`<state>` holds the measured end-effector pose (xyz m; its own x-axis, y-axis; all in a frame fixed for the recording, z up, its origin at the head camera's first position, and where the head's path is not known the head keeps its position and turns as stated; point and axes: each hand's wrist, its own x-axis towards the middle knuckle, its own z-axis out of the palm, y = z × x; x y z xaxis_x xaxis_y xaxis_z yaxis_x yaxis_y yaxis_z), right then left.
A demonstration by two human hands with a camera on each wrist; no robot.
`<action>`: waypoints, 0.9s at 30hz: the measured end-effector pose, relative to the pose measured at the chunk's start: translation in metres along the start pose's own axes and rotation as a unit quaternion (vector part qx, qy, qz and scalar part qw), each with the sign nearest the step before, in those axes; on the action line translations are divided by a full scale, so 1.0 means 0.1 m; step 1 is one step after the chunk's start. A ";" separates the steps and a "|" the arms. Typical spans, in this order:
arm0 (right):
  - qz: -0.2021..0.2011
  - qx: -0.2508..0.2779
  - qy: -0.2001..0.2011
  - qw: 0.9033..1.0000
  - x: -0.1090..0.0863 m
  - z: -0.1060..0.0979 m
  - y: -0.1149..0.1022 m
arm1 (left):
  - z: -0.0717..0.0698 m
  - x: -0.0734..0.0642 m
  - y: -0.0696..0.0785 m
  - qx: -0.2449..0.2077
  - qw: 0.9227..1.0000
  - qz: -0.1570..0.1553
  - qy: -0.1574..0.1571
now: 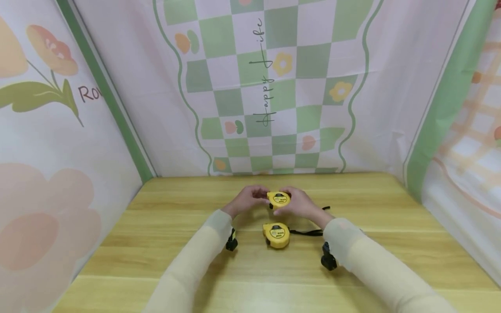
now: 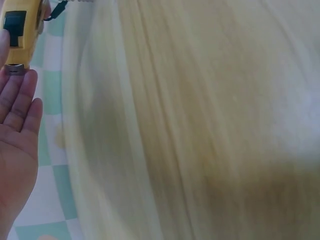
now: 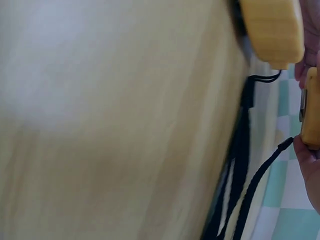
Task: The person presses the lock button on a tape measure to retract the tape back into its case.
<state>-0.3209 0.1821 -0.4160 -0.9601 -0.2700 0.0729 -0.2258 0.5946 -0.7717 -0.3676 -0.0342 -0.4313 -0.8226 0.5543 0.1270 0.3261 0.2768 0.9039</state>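
Observation:
My right hand (image 1: pixel 300 204) grips a yellow tape measure (image 1: pixel 279 200) above the table, holding it from its right side. At its left end is my left hand (image 1: pixel 247 200). In the left wrist view, that hand's fingertips (image 2: pixel 30 77) touch the metal hook (image 2: pixel 15 69) at the tape's mouth, and a thumb lies against the case beside the black lock button (image 2: pixel 15 25). A second yellow tape measure (image 1: pixel 277 235) lies on the table, nearer my body, its black strap (image 1: pixel 307 233) trailing right. The right wrist view cuts off most of the right hand (image 3: pixel 311 172).
The wooden table (image 1: pixel 156 243) runs back to a checkered green and white cloth (image 1: pixel 270 100). Patterned cloth hangs at both sides. A black wrist camera (image 1: pixel 232 240) is on the left sleeve, and another camera (image 1: pixel 328 257) on the right.

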 end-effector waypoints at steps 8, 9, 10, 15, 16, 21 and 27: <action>0.024 0.006 -0.014 1.000 -0.03 0.02 0.04 | 0.02 -0.01 0.00 0.015 1.000 0.003 -0.022; 0.025 0.007 -0.016 1.000 -0.03 0.03 0.05 | 0.02 -0.01 0.00 0.015 1.000 0.001 -0.022; 0.025 0.009 -0.016 1.000 -0.03 0.04 0.05 | 0.02 -0.02 0.00 0.015 1.000 -0.001 -0.022; 0.026 0.006 -0.015 1.000 -0.01 0.07 0.07 | 0.03 -0.03 -0.02 0.021 1.000 -0.010 -0.019; 0.028 0.005 -0.014 1.000 -0.01 0.07 0.06 | 0.04 -0.04 -0.02 0.022 1.000 -0.011 -0.019; 0.026 0.005 -0.016 1.000 -0.01 0.09 0.06 | 0.05 -0.06 0.00 0.027 0.999 -0.019 -0.019; 0.018 -0.005 -0.014 1.000 0.00 0.11 0.08 | 0.05 -0.07 -0.02 0.032 0.999 -0.024 -0.024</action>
<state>-0.3212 0.1781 -0.4289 -0.9626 -0.2695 0.0263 -0.1923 0.6120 -0.7671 -0.3607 -0.0346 -0.4360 -0.8153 0.5755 0.0640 0.3179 0.3524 0.8802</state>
